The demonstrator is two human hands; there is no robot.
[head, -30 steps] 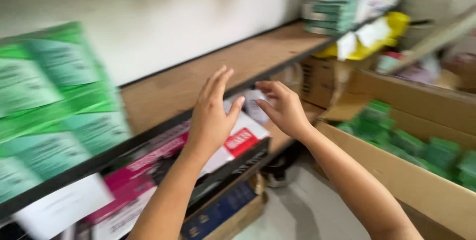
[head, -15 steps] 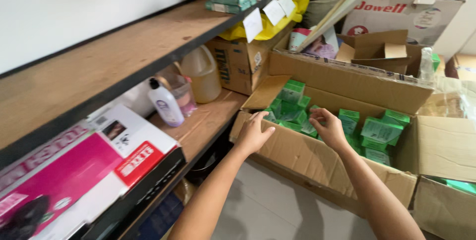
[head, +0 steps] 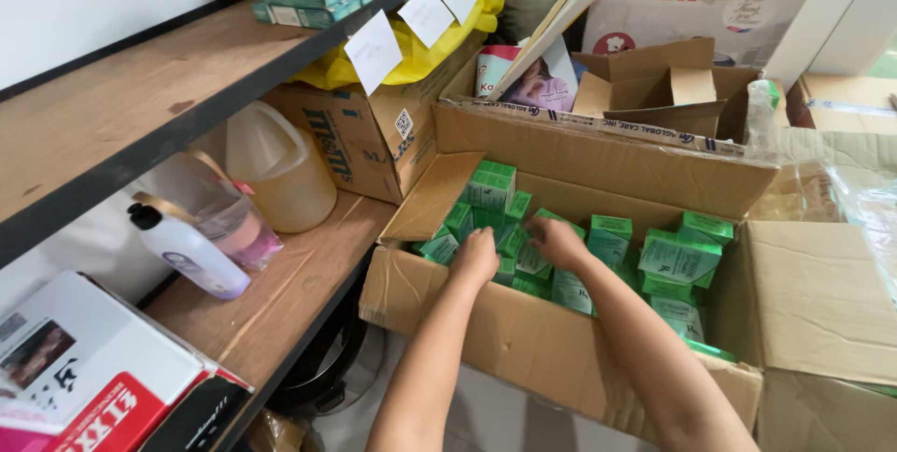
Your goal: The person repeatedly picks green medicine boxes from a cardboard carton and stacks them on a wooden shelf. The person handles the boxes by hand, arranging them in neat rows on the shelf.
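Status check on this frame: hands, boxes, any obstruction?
Left hand and right hand both down among small green boxes inside open cardboard carton. Grip hidden. Nothing blocking.

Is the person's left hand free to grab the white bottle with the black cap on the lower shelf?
Probably yes. The left hand is down among the green boxes, and the white bottle stands at the shelf's open front with nothing between them.

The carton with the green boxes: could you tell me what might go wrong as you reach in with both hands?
The green boxes lie loose and tilted, so the hands, left and right, may crush or tumble some. The carton seems to overhang the shelf edge; pressing down might tip it.
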